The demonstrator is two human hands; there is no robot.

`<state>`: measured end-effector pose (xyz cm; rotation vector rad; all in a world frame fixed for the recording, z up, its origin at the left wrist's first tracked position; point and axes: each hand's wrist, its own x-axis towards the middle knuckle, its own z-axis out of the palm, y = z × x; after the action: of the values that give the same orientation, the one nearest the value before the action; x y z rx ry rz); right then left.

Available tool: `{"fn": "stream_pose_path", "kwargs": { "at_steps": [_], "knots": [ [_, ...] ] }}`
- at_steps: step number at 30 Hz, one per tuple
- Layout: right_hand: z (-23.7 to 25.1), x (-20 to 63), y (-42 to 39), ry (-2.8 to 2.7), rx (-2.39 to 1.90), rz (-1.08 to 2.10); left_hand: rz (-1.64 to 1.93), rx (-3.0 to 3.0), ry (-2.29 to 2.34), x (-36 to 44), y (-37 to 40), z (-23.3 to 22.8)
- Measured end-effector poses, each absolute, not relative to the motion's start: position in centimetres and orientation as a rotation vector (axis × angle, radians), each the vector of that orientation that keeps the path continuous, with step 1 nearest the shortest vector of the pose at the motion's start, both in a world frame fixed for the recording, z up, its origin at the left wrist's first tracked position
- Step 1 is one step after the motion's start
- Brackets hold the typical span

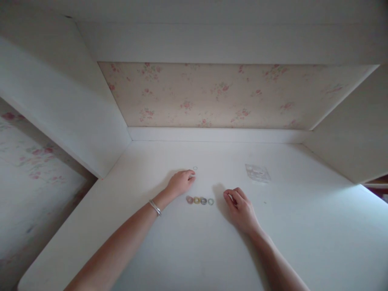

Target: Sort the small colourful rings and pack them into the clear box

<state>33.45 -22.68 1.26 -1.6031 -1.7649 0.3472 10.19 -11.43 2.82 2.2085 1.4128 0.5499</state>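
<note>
On the table point(169, 250), 4 small rings point(200, 200) lie in a row. Right hand point(241, 205) beside, left hand point(181, 182) beyond: fingers curled, whether pinching anything I cannot tell. Farther: clear bag point(257, 173), then 1 thin ring point(194, 168). Ring handling seems in hand, needing light fingertips next.

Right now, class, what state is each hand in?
Left hand: fingers curled near a thin ring; grip unclear.
Right hand: fingers curled inward; grip unclear.

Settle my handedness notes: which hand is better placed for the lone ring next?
The left hand, probably: it is near the lone ring, while the right hand is farther off. Whether either holds something is unclear.
</note>
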Motion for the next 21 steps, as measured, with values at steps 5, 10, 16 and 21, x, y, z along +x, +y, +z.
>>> {"fn": "stream_pose_path", "kwargs": {
  "at_steps": [5,10,16,21],
  "knots": [
    [1.5,33.6,-22.6,-1.763,-1.607,0.333,0.374,2.387,1.497,11.8,-9.2,2.9],
    [1.4,33.7,-22.5,-1.766,-1.578,0.367,0.18,2.463,1.499,12.6,-8.3,3.1],
    [1.0,33.8,-22.3,-1.75,-1.526,0.364,0.055,2.514,1.408,13.0,-9.3,4.0],
    [0.8,33.8,-22.2,-1.715,-1.517,0.387,0.106,2.586,1.21,13.9,-13.7,6.3]
  ]
}}
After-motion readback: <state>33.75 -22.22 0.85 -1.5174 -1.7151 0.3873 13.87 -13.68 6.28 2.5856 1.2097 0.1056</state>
